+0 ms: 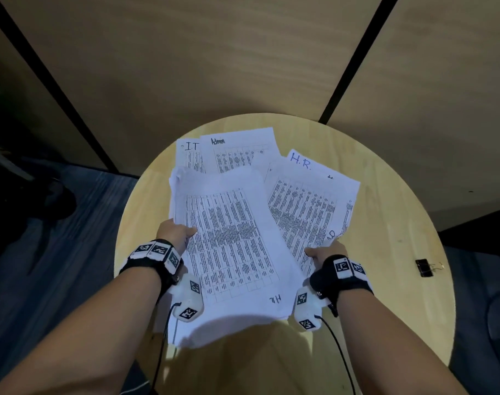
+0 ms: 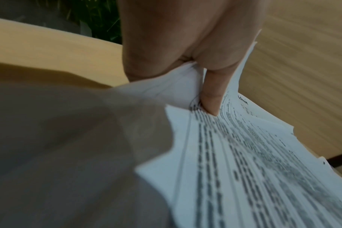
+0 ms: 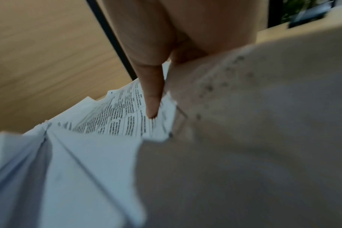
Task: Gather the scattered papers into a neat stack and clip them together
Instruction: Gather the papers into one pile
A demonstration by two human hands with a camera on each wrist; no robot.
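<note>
Two hands, the left hand [image 1: 174, 233] and the right hand [image 1: 325, 250]. One round bench [image 1: 385, 223]. One black binder clip [image 1: 424, 267] at three o'clock. Perhaps five overlapping papers [image 1: 231, 238]; edges hide the exact count.

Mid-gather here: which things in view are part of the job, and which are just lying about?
Job:
- papers, gripped by left hand and right hand
- binder clip, on the table's right edge

Lying about:
- round table
- dark clutter on the floor, left
</note>
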